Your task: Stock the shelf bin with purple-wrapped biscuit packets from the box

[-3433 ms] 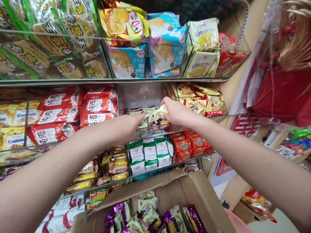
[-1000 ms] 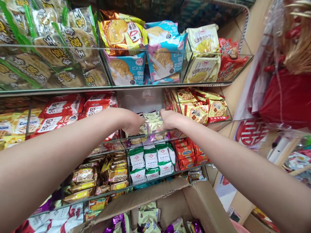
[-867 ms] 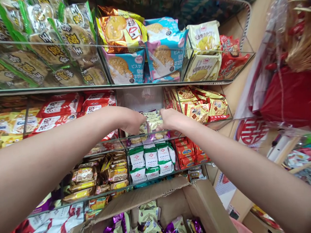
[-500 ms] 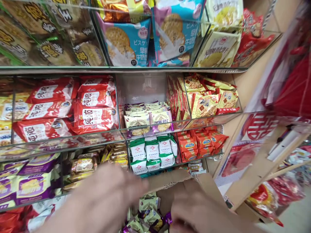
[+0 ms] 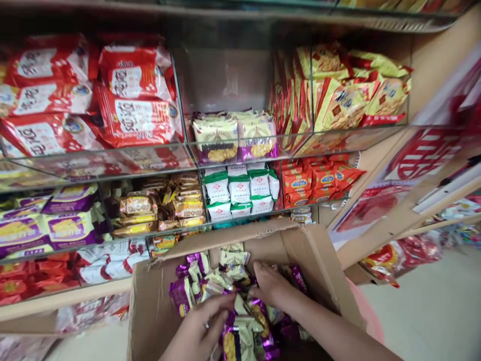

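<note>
An open cardboard box [image 5: 150, 306] stands below the shelves, with many small purple and cream snack packets [image 5: 244, 326] inside. Both hands reach into it. My left hand [image 5: 206, 323] is over the packets at the front left, fingers bent and touching them; whether it grips one I cannot make out. Farther back, my right hand [image 5: 268, 286] lies among the packets, its fingertips partly hidden, a packet against them. On the middle shelf, two rows of matching cream and purple packets [image 5: 236, 138] stand in a clear-walled compartment.
Red packets [image 5: 139, 113] fill the compartment left of the matching rows, yellow and red packets [image 5: 340, 103] the right one. White and green packets [image 5: 240, 190] sit on the shelf below. A pink rounded object [image 5: 366, 311] shows behind the box at right.
The view has tilted down, showing more of the box. Both hands, blurred over the box's edge before, are now lower among the packets inside it.
</note>
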### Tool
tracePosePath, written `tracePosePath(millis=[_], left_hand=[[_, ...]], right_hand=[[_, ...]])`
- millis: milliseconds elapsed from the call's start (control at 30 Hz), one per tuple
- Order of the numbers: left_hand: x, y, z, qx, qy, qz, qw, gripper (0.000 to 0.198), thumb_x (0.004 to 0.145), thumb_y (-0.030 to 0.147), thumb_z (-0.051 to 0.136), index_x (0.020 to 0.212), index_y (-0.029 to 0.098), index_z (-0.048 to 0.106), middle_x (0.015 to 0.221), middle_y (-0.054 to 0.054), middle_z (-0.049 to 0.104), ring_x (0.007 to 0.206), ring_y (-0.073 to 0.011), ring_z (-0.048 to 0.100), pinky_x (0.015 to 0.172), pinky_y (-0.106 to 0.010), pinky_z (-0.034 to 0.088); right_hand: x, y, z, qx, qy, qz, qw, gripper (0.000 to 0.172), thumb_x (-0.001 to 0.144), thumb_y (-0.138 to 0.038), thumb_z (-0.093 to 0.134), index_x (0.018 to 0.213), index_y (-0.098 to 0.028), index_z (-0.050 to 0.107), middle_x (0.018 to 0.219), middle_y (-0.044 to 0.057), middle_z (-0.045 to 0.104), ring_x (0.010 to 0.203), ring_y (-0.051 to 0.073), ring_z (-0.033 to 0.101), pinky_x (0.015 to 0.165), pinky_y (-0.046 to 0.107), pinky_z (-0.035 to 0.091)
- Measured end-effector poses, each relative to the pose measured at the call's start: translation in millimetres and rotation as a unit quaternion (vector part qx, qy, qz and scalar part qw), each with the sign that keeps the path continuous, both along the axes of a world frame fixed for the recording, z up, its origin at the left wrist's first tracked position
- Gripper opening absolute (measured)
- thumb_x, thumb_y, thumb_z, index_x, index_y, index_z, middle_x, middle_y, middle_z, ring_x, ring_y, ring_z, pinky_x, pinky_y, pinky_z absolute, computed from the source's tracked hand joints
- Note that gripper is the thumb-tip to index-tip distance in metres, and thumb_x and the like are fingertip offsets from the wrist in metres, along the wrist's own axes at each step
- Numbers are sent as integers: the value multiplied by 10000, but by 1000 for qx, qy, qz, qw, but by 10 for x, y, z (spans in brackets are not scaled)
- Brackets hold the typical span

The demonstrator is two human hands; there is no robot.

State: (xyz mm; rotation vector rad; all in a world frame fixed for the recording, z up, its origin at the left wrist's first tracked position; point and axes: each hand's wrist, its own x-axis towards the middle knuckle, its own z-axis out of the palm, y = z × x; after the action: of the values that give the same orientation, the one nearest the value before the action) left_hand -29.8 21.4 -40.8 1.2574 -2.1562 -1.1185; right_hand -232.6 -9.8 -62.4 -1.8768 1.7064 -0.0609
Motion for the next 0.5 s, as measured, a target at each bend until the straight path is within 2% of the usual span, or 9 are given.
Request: tracePosePath(millis=[67,167,300,433,500], left_hand=[[29,7,49,36,7,25,999,267,839,326,413,1072,327,543,1012,20,658,937,-134,600,855,-237,464],[109,0,51,62,8,44,997,255,830,334,427,1040,294,567,990,3,664,924,-152,605,849,-265,471],[244,0,-95,74,13,60,995,260,823,354,441,1029,265,572,968,-7,665,925,-160,600,851,-264,465],[249,-22,-198,72,31,61,995,278,827,360,442,1045,254,576,989,-10,657,904,-156,594,839,-255,456],[213,-49,-215,71,44,58,995,285,827,357,442,1049,247,582,995,-19,658,879,-162,598,823,-274,462]], right_hand=[[-21,15,-14,3,8,1,1000,418,671,-296,577,1016,-61,564,1046,178,552,1010,274,523,847,322,398],[-46,74,-27,-3,13,15,1000,269,683,-328,580,820,-99,610,967,152,564,927,263,550,790,321,405],[1,143,-61,-25,20,15,999,171,738,-245,514,842,-131,586,1012,119,547,905,218,556,764,293,399],[116,38,-147,-41,31,-34,998,320,747,-310,529,1001,-116,519,990,147,581,878,261,570,684,318,401],[150,-48,-191,-46,21,-47,998,309,737,-326,545,981,-137,526,905,123,616,821,262,584,631,303,387]])
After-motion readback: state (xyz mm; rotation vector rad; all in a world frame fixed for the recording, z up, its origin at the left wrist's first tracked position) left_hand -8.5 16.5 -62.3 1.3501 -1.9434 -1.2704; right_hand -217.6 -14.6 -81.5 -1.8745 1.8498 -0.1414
